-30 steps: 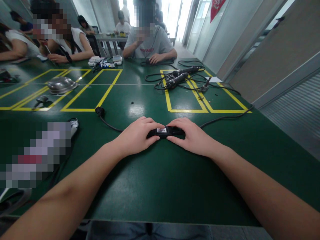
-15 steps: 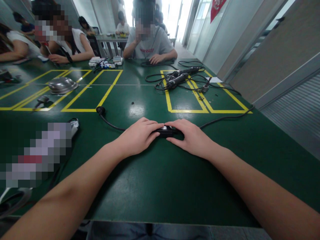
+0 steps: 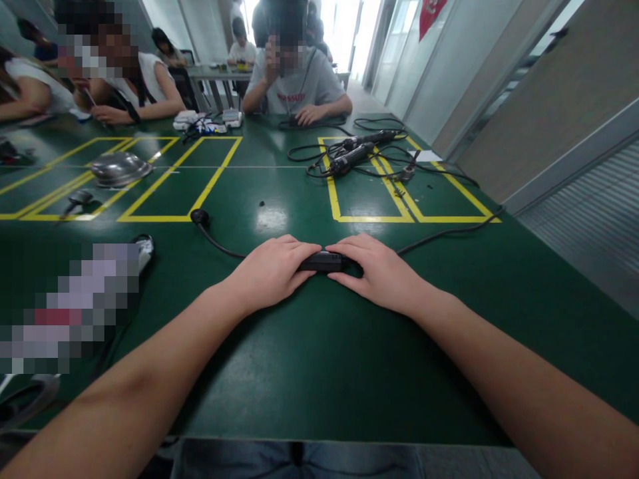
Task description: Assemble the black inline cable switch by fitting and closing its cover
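Note:
A small black power adapter (image 3: 322, 262) lies near the middle of the green table (image 3: 299, 372), with a black cord leading off either side. My left hand (image 3: 274, 269) is closed around its left end, thumb at the near side and fingers over the top. At the other end, my right hand (image 3: 372, 269) holds it between thumb and fingers. The left cord ends in a round black plug (image 3: 200, 217), while the right cord (image 3: 444, 233) runs to the table's right edge. Both palms hide parts of the cords.
Black electric screwdrivers (image 3: 352, 158) with tangled cords lie at the far right among yellow tape lines (image 3: 374, 219). A shiny metal bowl-shaped part (image 3: 120, 169) stands at the left. Closer in, a blurred-out packet (image 3: 74, 299) lies left of my arm. People sit across the table.
The adapter has turned in my fingers: its pale label showed before, and a plain dark side shows now. Both hands keep hold, and the view has shifted slightly.

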The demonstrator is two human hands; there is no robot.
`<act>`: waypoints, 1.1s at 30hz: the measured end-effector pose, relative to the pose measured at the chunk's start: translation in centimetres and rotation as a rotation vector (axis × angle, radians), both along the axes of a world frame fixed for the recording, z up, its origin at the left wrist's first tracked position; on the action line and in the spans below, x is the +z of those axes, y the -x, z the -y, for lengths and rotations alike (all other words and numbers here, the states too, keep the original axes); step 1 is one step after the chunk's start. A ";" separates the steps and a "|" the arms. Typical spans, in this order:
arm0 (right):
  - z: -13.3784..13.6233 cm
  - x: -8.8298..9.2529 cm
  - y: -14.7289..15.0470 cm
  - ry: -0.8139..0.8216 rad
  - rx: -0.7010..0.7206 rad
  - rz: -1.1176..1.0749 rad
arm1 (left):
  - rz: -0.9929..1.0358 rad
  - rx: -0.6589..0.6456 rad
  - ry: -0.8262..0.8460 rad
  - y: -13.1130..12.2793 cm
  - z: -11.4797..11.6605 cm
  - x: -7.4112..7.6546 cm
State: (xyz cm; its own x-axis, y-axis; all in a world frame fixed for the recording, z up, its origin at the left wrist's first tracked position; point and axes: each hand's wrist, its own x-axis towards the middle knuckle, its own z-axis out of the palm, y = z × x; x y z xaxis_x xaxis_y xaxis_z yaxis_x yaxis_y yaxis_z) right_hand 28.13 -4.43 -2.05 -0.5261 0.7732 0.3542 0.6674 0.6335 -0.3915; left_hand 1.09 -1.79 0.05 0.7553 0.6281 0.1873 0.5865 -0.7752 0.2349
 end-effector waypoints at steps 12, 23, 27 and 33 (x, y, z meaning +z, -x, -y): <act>0.0 0.3 -0.3 0.000 0.027 0.028 | -0.032 0.002 0.046 -0.4 0.3 0.8; 0.2 0.2 0.1 -0.039 0.039 0.021 | 0.002 -0.006 0.001 -0.2 0.0 0.1; 0.1 0.1 0.2 -0.066 0.047 0.024 | 0.009 -0.013 -0.008 -0.3 0.1 0.1; 0.3 0.3 0.1 -0.052 0.047 0.029 | -0.010 -0.008 0.001 -0.4 0.3 0.3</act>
State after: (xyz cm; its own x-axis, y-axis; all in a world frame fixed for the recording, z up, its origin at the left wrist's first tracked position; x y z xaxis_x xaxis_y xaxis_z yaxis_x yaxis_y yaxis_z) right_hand 28.04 -4.68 -1.74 -0.5717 0.7284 0.3778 0.6472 0.6833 -0.3380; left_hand 1.49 -2.06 0.37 0.7624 0.6219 0.1791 0.5823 -0.7799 0.2295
